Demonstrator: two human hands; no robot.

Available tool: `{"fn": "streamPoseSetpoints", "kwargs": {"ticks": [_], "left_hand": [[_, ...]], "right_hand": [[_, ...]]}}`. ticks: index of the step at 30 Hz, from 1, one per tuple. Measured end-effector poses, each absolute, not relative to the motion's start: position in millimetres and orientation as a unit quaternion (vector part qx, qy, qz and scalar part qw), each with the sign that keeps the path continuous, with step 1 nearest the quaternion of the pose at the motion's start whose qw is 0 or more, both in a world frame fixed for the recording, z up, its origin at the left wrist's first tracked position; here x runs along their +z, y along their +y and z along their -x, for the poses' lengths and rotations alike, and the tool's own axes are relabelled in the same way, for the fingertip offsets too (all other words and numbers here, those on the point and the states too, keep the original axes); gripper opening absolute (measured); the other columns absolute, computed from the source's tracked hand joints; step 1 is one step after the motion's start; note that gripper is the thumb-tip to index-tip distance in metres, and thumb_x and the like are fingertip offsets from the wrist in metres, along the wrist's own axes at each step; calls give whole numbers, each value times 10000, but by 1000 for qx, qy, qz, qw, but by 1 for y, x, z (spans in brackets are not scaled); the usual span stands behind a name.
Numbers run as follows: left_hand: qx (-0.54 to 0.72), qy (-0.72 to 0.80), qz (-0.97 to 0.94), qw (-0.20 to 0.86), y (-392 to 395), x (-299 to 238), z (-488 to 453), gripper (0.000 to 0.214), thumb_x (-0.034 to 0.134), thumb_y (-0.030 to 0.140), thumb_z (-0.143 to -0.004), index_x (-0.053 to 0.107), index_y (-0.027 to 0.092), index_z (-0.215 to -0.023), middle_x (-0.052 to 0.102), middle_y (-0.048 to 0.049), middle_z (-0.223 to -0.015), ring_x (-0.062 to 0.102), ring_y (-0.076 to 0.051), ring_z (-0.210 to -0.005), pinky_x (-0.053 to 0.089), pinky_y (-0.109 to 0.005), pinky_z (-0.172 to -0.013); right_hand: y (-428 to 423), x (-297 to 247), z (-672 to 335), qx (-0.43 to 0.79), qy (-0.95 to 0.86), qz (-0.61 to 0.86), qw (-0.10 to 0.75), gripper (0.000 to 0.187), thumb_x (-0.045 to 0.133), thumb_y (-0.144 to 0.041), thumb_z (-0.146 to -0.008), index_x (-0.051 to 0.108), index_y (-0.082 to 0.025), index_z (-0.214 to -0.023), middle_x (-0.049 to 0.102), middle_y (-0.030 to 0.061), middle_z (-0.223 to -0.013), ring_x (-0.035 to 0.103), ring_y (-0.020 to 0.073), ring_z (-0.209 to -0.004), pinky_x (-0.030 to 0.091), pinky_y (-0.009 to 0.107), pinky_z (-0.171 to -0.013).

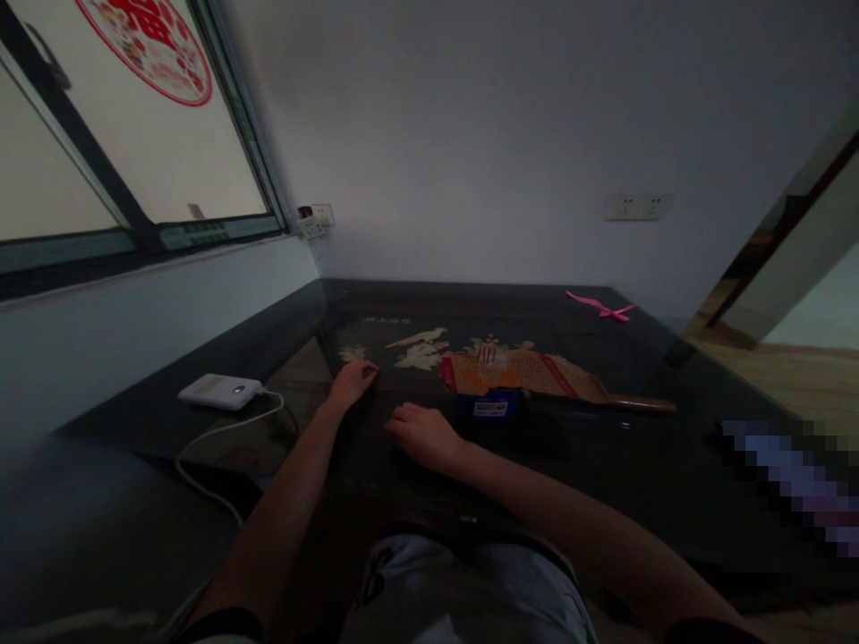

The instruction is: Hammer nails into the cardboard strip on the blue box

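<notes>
My left hand rests palm down on the dark glass tabletop, fingers stretched forward near pale painted patterns under the glass. Beside it, my right hand also lies on the table with fingers loosely curled downward and nothing visible in it. Just beyond the right hand lies a flat orange and red patterned fan with a wooden handle, lying over a small blue box. Neither hand touches the fan or the box.
A white power bank with a white cable lies on the left ledge below a window. A pink ribbon lies at the table's far right corner. White wall sockets sit on the back wall. A pixelated patch covers the right edge.
</notes>
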State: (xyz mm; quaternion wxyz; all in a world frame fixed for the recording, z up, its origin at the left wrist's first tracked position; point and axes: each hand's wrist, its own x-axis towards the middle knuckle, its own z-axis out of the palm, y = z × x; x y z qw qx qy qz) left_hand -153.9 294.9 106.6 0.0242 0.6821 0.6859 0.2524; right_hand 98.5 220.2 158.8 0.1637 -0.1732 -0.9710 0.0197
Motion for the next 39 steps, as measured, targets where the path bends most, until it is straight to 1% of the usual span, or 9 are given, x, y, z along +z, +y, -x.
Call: {"fn": "streamPoseSetpoints", "kwargs": {"ticks": [2, 4, 11, 19, 23, 26, 31, 36, 39], "left_hand": [[255, 686, -681, 24, 296, 106, 155, 222, 502, 224, -813, 679, 161, -931, 675, -72, -931, 610, -175, -834, 454, -272, -771], [257, 690, -676, 24, 297, 105, 156, 216, 505, 219, -807, 680, 162, -920, 679, -69, -919, 614, -171, -824, 458, -265, -764], [252, 697, -671, 21, 299, 107, 156, 191, 518, 181, -774, 683, 154, -867, 688, -80, -873, 619, -186, -816, 458, -280, -763], [252, 695, -672, 35, 297, 110, 154, 205, 484, 223, -794, 678, 158, -804, 685, -65, -787, 613, -178, -743, 446, -265, -692], [250, 698, -670, 29, 299, 109, 154, 192, 500, 232, -785, 679, 164, -799, 689, -65, -799, 615, -184, -763, 446, -270, -707], [245, 701, -670, 21, 299, 109, 154, 190, 505, 236, -788, 678, 161, -808, 692, -68, -826, 618, -188, -794, 444, -273, -731], [244, 699, -671, 37, 297, 112, 152, 203, 493, 226, -788, 679, 149, -819, 693, -82, -832, 624, -197, -793, 445, -274, -716], [252, 700, -668, 37, 295, 114, 150, 207, 491, 233, -790, 679, 151, -824, 693, -81, -837, 626, -197, -795, 447, -273, -723], [257, 698, -667, 44, 295, 113, 150, 202, 492, 229, -782, 680, 159, -806, 691, -68, -797, 624, -190, -762, 449, -272, -703]], "right_hand": [[225, 148, -76, 19, -972, 205, 111, 244, 431, -134, -875, 635, -186, -998, 624, 71, -980, 553, 187, -925, 473, 270, -700], [233, 142, -59, 22, -965, 243, 96, 233, 424, -130, -878, 630, -179, -977, 613, 79, -1022, 554, 189, -951, 476, 285, -727], [264, 141, -27, 31, -937, 332, 109, 276, 361, -104, -903, 596, -162, -1036, 591, 105, -1076, 569, 210, -988, 477, 335, -745], [281, 136, -15, 49, -915, 381, 124, 298, 328, -159, -933, 584, -164, -1086, 576, 120, -1103, 579, 213, -979, 473, 332, -742], [284, 135, -14, 60, -909, 391, 132, 307, 317, -179, -942, 592, -170, -1077, 584, 113, -1089, 579, 200, -974, 467, 309, -748], [284, 136, -16, 68, -908, 390, 140, 291, 333, -201, -942, 587, -182, -1082, 587, 100, -1091, 572, 198, -987, 466, 311, -755], [280, 138, -20, 76, -905, 390, 151, 250, 408, -242, -917, 570, -193, -1101, 578, 92, -1115, 551, 204, -1031, 461, 316, -775], [275, 136, -25, 82, -903, 394, 150, 240, 391, -210, -914, 601, -185, -1027, 593, 93, -1075, 565, 202, -994, 460, 309, -761], [274, 135, -26, 87, -898, 403, 155, 240, 393, -208, -912, 576, -182, -1066, 593, 98, -1079, 566, 197, -989, 458, 301, -755]]}}
